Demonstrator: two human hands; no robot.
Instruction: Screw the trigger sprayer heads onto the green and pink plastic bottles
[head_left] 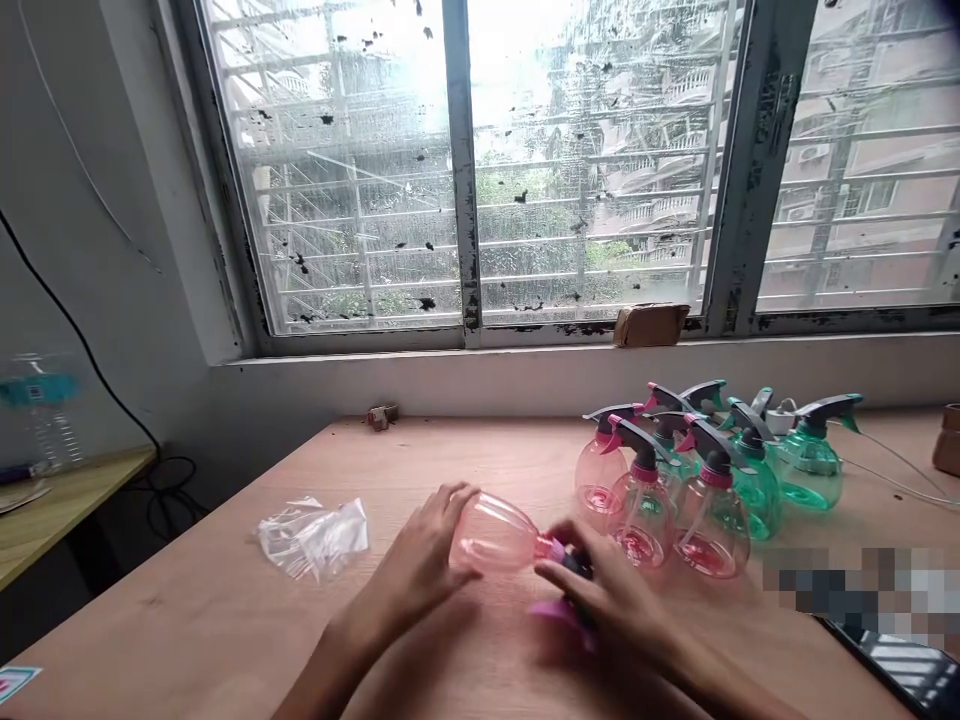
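A clear pink spray bottle lies tilted on its side between my hands, above the wooden table. My left hand is wrapped round its rounded base. At the neck, my right hand grips the black and pink spray head, whose pink trigger points down and is smeared by motion. Part of the spray head is hidden by my right fingers. Just beyond my right hand stand several pink spray bottles with black and pink heads.
Green spray bottles stand behind the pink ones at the right. Crumpled clear plastic lies on the table at left. A dark phone-like device is at the right edge. A brown block rests on the window sill.
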